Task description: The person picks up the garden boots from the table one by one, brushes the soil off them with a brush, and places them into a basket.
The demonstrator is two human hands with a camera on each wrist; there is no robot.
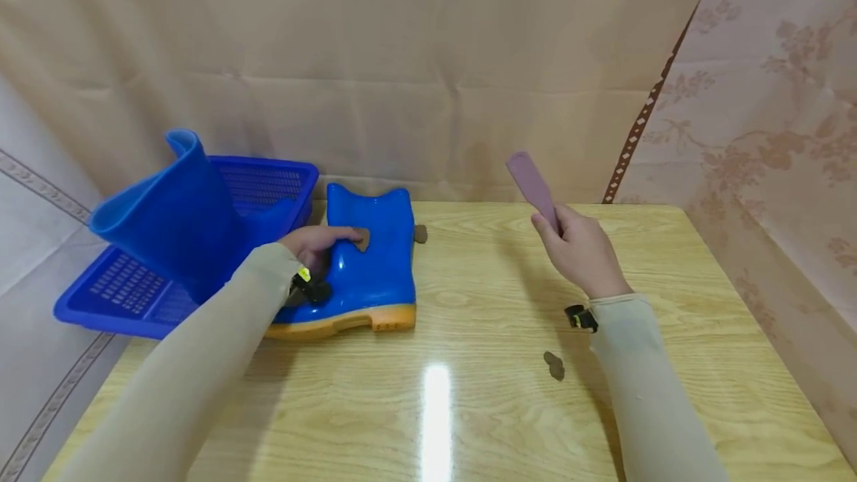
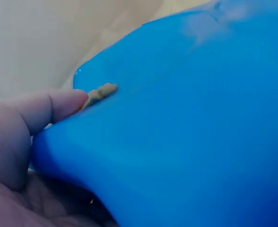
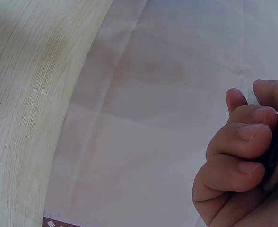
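1. L grip (image 1: 315, 245): hand on the lying blue boot (image 1: 384, 259), thumb on top, other fingers tucked round its edge, so it's gripping the boot; fingertips hidden underneath.
2. Boot loc: on its side on the wood-grain surface (image 1: 495, 422), L of ctr, shaft opening pointing away from the person, orange sole facing the near side; toe partly behind the L wrist.
3. Brown patch (image 1: 364, 242) stuck on the boot; L thumb touches its edge, per head & L wrist views.
4. R grip (image 1: 582, 255): curled round the handle end of a mauve flat tool (image 1: 532, 181), thumb along it, blade up & tilted L, held above the surface, well apart from the boot. R wrist view shows curled fingers; held part mostly cut off.
5. Basket (image 1: 309, 173): blue, perforated, L of the boot; 2nd blue boot (image 1: 194, 222) in it, leaning, opening up & L.
6. Brown lumps: one (image 1: 420, 233) just R of the boot shaft, another (image 1: 554, 366) nr the R wrist, both on the surface.
7. Bkgd: beige cloth (image 1: 415, 43) behind, floral cloth (image 1: 797, 132) on R.
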